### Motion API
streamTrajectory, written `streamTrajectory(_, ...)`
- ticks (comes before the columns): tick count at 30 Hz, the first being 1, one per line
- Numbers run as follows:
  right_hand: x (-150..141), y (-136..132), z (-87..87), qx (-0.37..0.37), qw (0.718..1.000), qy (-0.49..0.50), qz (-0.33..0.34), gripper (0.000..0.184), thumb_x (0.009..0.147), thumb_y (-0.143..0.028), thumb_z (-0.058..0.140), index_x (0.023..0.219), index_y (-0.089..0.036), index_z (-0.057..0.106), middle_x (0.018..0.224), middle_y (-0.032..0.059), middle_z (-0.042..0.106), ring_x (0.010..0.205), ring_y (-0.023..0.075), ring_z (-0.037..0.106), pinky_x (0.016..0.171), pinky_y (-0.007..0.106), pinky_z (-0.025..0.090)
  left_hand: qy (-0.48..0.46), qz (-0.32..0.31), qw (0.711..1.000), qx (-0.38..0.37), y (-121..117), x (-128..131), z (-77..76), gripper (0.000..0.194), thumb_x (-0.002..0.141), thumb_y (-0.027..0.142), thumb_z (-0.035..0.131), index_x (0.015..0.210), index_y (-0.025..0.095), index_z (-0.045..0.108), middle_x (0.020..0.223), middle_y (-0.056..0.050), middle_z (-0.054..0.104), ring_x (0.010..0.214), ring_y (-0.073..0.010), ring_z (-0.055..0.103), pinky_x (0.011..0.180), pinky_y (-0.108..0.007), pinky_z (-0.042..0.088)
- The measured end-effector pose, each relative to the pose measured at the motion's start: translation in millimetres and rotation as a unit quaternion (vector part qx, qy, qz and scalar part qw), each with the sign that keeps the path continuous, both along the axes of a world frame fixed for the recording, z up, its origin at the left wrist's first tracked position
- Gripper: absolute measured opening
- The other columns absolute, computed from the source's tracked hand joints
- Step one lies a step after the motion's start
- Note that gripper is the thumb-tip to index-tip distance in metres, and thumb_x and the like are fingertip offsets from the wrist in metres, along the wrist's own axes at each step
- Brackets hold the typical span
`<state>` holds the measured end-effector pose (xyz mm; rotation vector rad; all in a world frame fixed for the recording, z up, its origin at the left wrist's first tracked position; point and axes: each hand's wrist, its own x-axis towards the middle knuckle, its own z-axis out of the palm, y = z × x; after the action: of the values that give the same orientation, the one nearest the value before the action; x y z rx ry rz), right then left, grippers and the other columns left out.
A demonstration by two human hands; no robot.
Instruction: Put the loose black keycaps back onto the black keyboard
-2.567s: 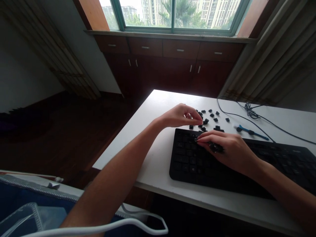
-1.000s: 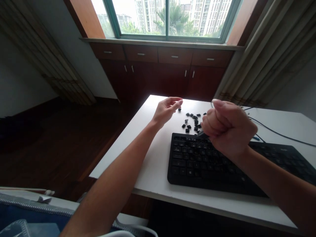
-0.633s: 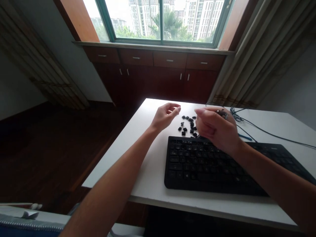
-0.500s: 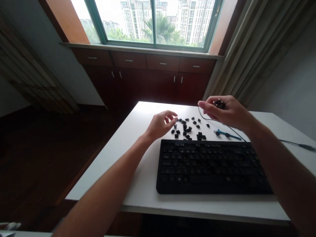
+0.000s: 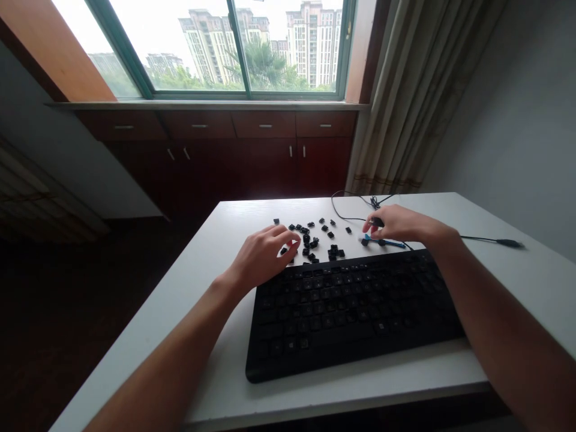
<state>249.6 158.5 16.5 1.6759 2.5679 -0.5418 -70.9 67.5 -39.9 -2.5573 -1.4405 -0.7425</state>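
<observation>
My left hand (image 5: pixel 265 255) hovers over or rests at the left of the scattered black keycaps (image 5: pixel 314 242), its fingers curved and the thumb apart from them. One keycap (image 5: pixel 283 251) shows through the gap between thumb and forefinger; I see nothing held there. Bent fingers of my right hand (image 5: pixel 402 225) keep a small dark object (image 5: pixel 377 222) against the palm; its kind is unclear. Just below those fingertips lies a thin blue tool (image 5: pixel 391 243) with dark pieces at it. In front of both hands is a black keyboard (image 5: pixel 342 318), set at a slant.
A thin black cable (image 5: pixel 344 216) loops behind my right hand, and a cable end (image 5: pixel 508 243) lies to the right. Everything sits on a white table (image 5: pixel 189 270). Beyond it stand red-brown cabinets (image 5: pixel 265 162) under a window, with a curtain (image 5: pixel 391 102) at the right.
My view has turned right. My right hand has come down toward the blue tool, still with the dark object. My left hand has moved nearer over the left keycaps.
</observation>
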Motion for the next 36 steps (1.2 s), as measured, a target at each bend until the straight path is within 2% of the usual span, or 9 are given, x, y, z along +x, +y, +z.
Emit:
streamTrajectory(6,31,2,-2.3,0.004,1.000,-0.010,-0.013,0.028,0.073,-0.024,0.069,0.100,-0.023,0.077,0.102,0.0078,0.074,0.090,0.0250,0.068,0.072,0.030,0.050,0.016,-0.018,1.000,0.005,-3,5,-1.4,0.025,0.101,0.033,0.046,0.109,0.022,0.067,0.100,-0.004,0.072,0.089,-0.0188,0.065,0.071,-0.031,0.051)
streamTrajectory(10,42,3,-10.1,-0.017,1.000,-0.009,-0.021,0.036,0.070,-0.031,0.073,0.105,-0.023,0.075,0.103,0.0075,0.075,0.089,0.0250,0.069,0.073,0.030,0.051,0.023,-0.018,1.000,0.003,-4,6,0.3,0.026,0.101,0.033,0.045,0.110,0.024,0.068,0.103,-0.005,0.072,0.092,-0.0201,0.065,0.071,-0.032,0.052)
streamTrajectory(13,38,1,-14.2,-0.025,0.999,-0.003,-0.020,0.038,0.070,-0.039,0.074,0.105,-0.024,0.075,0.103,0.0066,0.075,0.090,0.0256,0.070,0.075,0.031,0.052,0.013,0.026,1.000,0.009,-2,-1,2.9,0.028,0.100,0.035,0.046,0.113,0.023,0.067,0.104,-0.005,0.071,0.093,-0.0214,0.065,0.070,-0.033,0.052)
streamTrajectory(17,29,-2,-16.9,-0.028,0.999,0.001,-0.017,0.033,0.071,-0.038,0.072,0.101,-0.025,0.076,0.102,0.0058,0.075,0.091,0.0262,0.069,0.076,0.032,0.051,0.003,0.099,0.995,-0.009,4,-17,2.1,0.029,0.098,0.037,0.048,0.113,0.021,0.067,0.108,-0.007,0.070,0.087,-0.0226,0.067,0.070,-0.035,0.053)
streamTrajectory(20,27,-1,-19.9,-0.024,0.999,-0.005,-0.021,0.030,0.070,-0.037,0.071,0.098,-0.026,0.077,0.099,0.0058,0.075,0.089,0.0268,0.069,0.074,0.033,0.051,0.007,0.121,0.992,-0.034,8,-27,-2.5,0.031,0.098,0.040,0.049,0.112,0.020,0.069,0.111,-0.009,0.070,0.088,-0.0243,0.068,0.074,-0.038,0.054)
streamTrajectory(23,30,2,-23.1,-0.017,0.999,-0.018,-0.035,0.029,0.069,-0.037,0.072,0.094,-0.024,0.077,0.092,0.0072,0.075,0.085,0.0284,0.068,0.072,0.035,0.050,-0.014,0.116,0.991,-0.060,11,-32,-7.3,0.037,0.099,0.046,0.047,0.111,0.020,0.069,0.114,-0.010,0.070,0.090,-0.0246,0.068,0.079,-0.040,0.054)
streamTrajectory(27,32,2,-21.5,-0.005,0.999,-0.023,-0.047,0.038,0.069,-0.041,0.074,0.103,-0.026,0.075,0.095,0.0069,0.075,0.085,0.0280,0.068,0.071,0.035,0.050,-0.086,0.063,0.988,-0.108,12,-29,-12.2,0.043,0.097,0.054,0.049,0.113,0.021,0.071,0.116,-0.010,0.069,0.091,-0.0218,0.068,0.080,-0.036,0.056)
streamTrajectory(31,16,-2,-12.9,0.053,0.998,-0.003,-0.022,0.036,0.080,-0.048,0.065,0.103,-0.024,0.075,0.096,0.0081,0.075,0.086,0.0270,0.067,0.070,0.033,0.048,-0.135,0.051,0.982,-0.122,15,-23,-16.5,0.043,0.091,0.058,0.057,0.106,0.021,0.074,0.108,-0.010,0.070,0.088,-0.0214,0.067,0.078,-0.036,0.056)
streamTrajectory(36,-32,-4,-9.7,0.108,0.992,0.048,0.032,0.035,0.088,-0.048,0.058,0.104,-0.021,0.074,0.096,0.0086,0.076,0.084,0.0234,0.067,0.070,0.031,0.047,-0.183,0.062,0.971,-0.142,19,-23,-19.6,0.036,0.089,0.054,0.062,0.096,0.023,0.078,0.101,-0.008,0.072,0.085,-0.0208,0.068,0.078,-0.036,0.056)
